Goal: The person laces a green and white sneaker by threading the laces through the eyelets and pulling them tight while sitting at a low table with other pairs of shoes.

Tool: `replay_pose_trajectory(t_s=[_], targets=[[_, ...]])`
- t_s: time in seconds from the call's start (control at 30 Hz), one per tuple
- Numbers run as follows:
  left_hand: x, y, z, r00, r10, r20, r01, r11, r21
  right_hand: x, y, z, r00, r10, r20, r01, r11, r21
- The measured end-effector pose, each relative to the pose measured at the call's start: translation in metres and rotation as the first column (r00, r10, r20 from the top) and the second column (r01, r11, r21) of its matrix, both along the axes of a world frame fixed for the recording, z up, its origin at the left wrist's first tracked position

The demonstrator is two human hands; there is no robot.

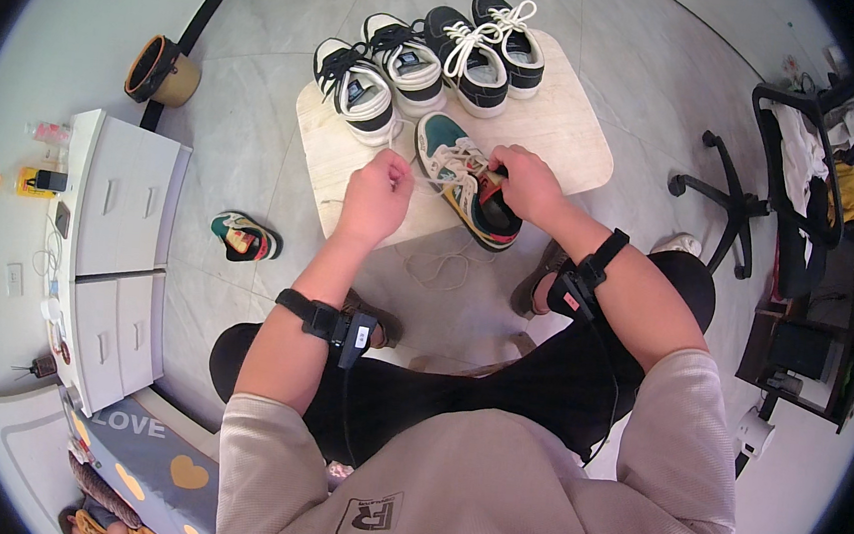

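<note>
A teal, cream and yellow sneaker [468,180] rests on the near part of a small pale wooden table [572,143], partly laced with a cream shoelace. My right hand [527,184] grips its tongue and collar at the right side. Left of the shoe, my left hand [380,195] is closed with the fingertips pinching the cream lace, which runs to the eyelets. Behind stand a pair of white and black sneakers [354,92] with black laces and a pair of black sneakers [466,59] with white laces. More lace dangles below the table's near edge.
A matching teal sneaker [245,238] lies on the tiled floor at left. Beyond it are a white drawer cabinet [128,198] and a lined trash bin [178,82]. An office chair [734,189] stands at right. A cable runs from a strapped device on each forearm.
</note>
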State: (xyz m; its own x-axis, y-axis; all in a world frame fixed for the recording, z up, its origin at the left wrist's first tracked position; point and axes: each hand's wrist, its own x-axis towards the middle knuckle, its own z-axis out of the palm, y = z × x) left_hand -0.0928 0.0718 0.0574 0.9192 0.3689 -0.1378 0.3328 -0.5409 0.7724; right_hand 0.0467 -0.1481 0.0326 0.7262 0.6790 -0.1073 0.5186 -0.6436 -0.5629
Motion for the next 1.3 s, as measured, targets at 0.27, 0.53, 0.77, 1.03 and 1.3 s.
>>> replay_pose_trajectory(t_s=[0.27,0.53,0.77,1.03,1.3], targets=[[-0.03,0.032,-0.027,0.959,0.042,-0.281,0.174,0.694,0.699,-0.007,-0.006,-0.005,0.989,0.059,0.135,-0.063,0.998,0.031],[-0.048,0.046,-0.012,0.935,0.237,-0.264,-0.014,0.767,0.641,-0.012,-0.008,-0.001,0.968,-0.016,0.25,-0.022,0.989,0.149],[-0.025,0.016,0.003,0.958,0.257,-0.129,-0.275,0.687,-0.672,-0.009,0.006,0.028,0.996,0.011,-0.086,0.01,0.972,0.234],[-0.002,-0.012,0.023,0.966,0.246,-0.077,-0.222,0.638,-0.737,-0.032,0.004,0.021,0.981,0.132,-0.14,-0.099,0.97,0.224],[-0.009,0.024,-0.059,0.946,0.293,-0.141,-0.308,0.947,-0.094,-0.03,0.01,0.02,0.978,0.121,-0.169,-0.158,0.961,-0.229]])
